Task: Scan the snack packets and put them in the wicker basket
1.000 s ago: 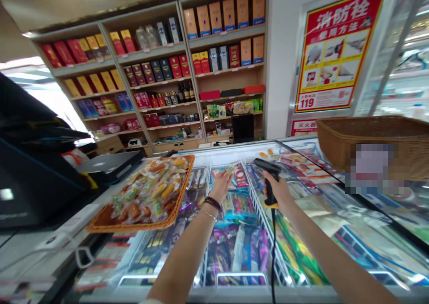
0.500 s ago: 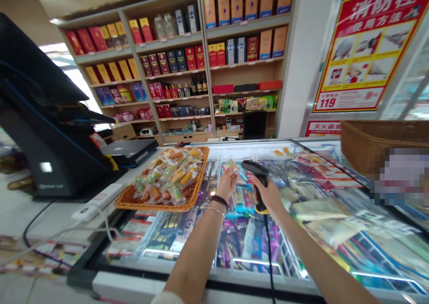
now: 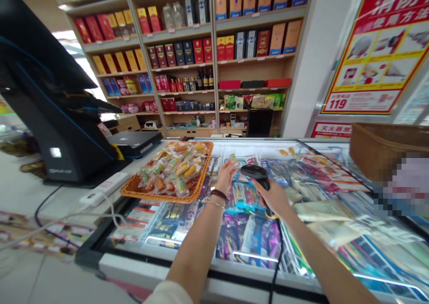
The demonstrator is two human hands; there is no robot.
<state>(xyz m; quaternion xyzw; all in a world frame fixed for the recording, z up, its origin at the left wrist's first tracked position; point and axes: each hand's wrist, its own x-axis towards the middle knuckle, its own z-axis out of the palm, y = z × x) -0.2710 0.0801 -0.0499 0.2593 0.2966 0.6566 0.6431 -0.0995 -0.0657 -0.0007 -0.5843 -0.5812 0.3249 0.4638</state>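
Observation:
My left hand [image 3: 226, 175], with a dark beaded bracelet and a thin bangle at the wrist, pinches a small wrapped snack [image 3: 232, 156] over the glass freezer top. Just to its right, my right hand [image 3: 272, 197] is wrapped round the handle of a black barcode scanner [image 3: 255, 172]. The scanner's head points left toward the snack, and its cable hangs down to the front edge. An orange wicker basket [image 3: 203, 185] of individually wrapped snacks rests to the left of my left hand.
A black register [image 3: 72, 139] and a flat scale [image 3: 136, 142] stand at left, beside a white power strip [image 3: 105, 188] with cables. At right sits a brown basket [image 3: 372, 150]. Shelves [image 3: 182, 67] of boxes rise behind the freezer [image 3: 187, 268].
The view has shifted slightly, moving the surroundings right. The scanner has tilted flatter, with its head turned toward the snack in my left hand.

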